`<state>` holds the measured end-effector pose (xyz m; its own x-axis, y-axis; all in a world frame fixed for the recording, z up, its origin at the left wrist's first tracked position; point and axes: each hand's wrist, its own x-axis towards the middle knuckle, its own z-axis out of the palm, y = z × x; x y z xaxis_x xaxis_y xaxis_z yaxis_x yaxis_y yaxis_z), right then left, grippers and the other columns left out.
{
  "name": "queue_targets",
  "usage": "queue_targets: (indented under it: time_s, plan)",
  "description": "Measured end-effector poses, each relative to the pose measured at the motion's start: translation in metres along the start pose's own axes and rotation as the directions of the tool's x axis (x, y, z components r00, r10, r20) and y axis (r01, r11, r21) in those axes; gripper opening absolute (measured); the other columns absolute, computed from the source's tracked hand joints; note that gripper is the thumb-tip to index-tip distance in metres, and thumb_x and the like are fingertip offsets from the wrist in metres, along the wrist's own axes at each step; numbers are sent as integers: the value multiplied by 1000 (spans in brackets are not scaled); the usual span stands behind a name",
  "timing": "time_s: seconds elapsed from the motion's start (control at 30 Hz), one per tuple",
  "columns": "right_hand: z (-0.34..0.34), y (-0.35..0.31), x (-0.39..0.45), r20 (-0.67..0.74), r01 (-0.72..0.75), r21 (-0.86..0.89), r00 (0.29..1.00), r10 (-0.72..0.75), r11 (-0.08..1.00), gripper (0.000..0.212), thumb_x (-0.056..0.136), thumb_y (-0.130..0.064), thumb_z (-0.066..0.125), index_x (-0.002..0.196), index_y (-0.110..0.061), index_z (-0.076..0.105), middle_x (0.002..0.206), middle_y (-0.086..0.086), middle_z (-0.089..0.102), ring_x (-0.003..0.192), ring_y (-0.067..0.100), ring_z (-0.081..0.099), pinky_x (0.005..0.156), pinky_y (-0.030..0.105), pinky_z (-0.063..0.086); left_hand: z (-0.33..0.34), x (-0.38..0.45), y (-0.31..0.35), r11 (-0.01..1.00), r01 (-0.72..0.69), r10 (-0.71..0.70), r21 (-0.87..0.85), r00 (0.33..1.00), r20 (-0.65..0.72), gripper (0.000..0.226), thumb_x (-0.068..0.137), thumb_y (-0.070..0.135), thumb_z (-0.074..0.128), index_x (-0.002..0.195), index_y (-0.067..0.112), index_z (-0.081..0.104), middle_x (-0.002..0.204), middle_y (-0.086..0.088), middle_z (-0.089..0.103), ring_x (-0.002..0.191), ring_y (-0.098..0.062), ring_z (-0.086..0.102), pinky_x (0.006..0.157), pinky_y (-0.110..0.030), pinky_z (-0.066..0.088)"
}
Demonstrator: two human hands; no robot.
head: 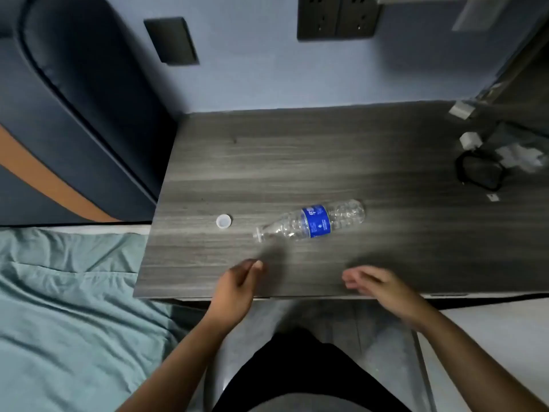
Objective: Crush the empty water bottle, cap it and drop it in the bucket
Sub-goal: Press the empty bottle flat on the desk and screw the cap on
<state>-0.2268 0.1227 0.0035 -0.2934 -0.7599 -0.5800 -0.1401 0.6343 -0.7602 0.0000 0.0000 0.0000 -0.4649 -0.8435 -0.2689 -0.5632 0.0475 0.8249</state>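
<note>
A clear empty water bottle with a blue label lies on its side on the grey wooden table, its open neck pointing left. Its white cap sits apart on the table, just left of the neck. My left hand hovers over the table's front edge below the neck, fingers loosely curled, holding nothing. My right hand is at the front edge to the right, fingers apart and empty. Neither hand touches the bottle. No bucket is in view.
At the table's far right lie a black coiled cable, a white charger plug and crumpled clear plastic. A bed with a teal sheet is on the left. Wall sockets are behind the table.
</note>
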Motion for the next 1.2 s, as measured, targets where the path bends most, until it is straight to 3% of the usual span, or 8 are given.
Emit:
queue_targets:
  time_s: [0.07, 0.17, 0.27, 0.3, 0.53, 0.77, 1.07, 1.2]
  plan:
    - [-7, -14, 18, -101, 126, -87, 986, -135, 988, 27, 95, -2, 43, 114, 9, 58, 116, 25, 64, 108, 34, 60, 73, 7, 46, 1, 17, 15, 990, -105, 110, 95, 992, -55, 24, 93, 20, 47, 90, 8, 67, 93, -15, 72, 88, -20, 66, 70, -14, 41]
    - [-15, -50, 45, -145, 298, -250, 929, -340, 921, 25, 94, -5, 47, 114, 1, 62, 114, 14, 66, 103, 18, 59, 81, 6, 44, 6, 51, 36, 938, -256, 267, 233, 963, -17, 27, 94, 17, 44, 111, 4, 61, 115, -16, 66, 109, -26, 60, 88, -17, 37]
    - [-19, -66, 81, -145, 332, -467, 885, -442, 820, 27, 94, -7, 47, 116, -2, 61, 119, 16, 64, 109, 28, 59, 97, 34, 47, 19, 83, 44, 869, -318, 318, 379, 946, 64, 38, 96, 23, 38, 126, 3, 49, 132, -16, 55, 125, -28, 48, 104, -26, 33]
    - [-20, -70, 91, -129, 331, -515, 882, -453, 791, 28, 94, -9, 47, 118, -2, 60, 122, 16, 63, 112, 29, 57, 99, 35, 44, 24, 92, 43, 846, -331, 325, 418, 942, 87, 42, 96, 25, 36, 130, 4, 45, 138, -16, 50, 129, -28, 44, 108, -30, 33]
    - [-15, -67, 143, 44, 218, -780, 954, -296, 587, 47, 97, -42, 28, 136, -21, 41, 146, 1, 41, 136, 23, 34, 114, 42, 31, 50, 129, 22, 746, -272, 198, 608, 962, 187, 53, 96, 43, 22, 142, 17, 28, 154, -4, 28, 143, -17, 20, 117, -33, 22]
    - [-6, -47, 152, 90, 241, -887, 926, -366, 394, 51, 97, -44, 17, 145, -25, 23, 156, -5, 23, 145, 14, 17, 117, 36, 20, 58, 132, 9, 658, -307, 227, 688, 951, 208, 60, 94, 47, 10, 145, 14, 14, 158, -6, 16, 146, -14, 3, 114, -26, -6]
    - [4, -37, 155, 96, 223, -915, 931, -353, 337, 57, 97, -44, 19, 147, -21, 8, 159, -1, 9, 147, 20, 2, 120, 40, 9, 69, 132, 14, 486, -303, 139, 820, 953, 269, 56, 94, 43, 0, 135, 10, -20, 145, -6, -26, 133, -17, -28, 110, -34, -19]
    - [3, -38, 158, 89, 220, -909, 932, -350, 354, 57, 97, -46, 16, 147, -23, 3, 159, -2, 1, 147, 20, -4, 120, 40, 5, 66, 138, 20, 454, -345, 145, 821, 938, 314, 53, 96, 39, 3, 131, 9, -23, 141, -7, -29, 131, -19, -29, 110, -35, -18]
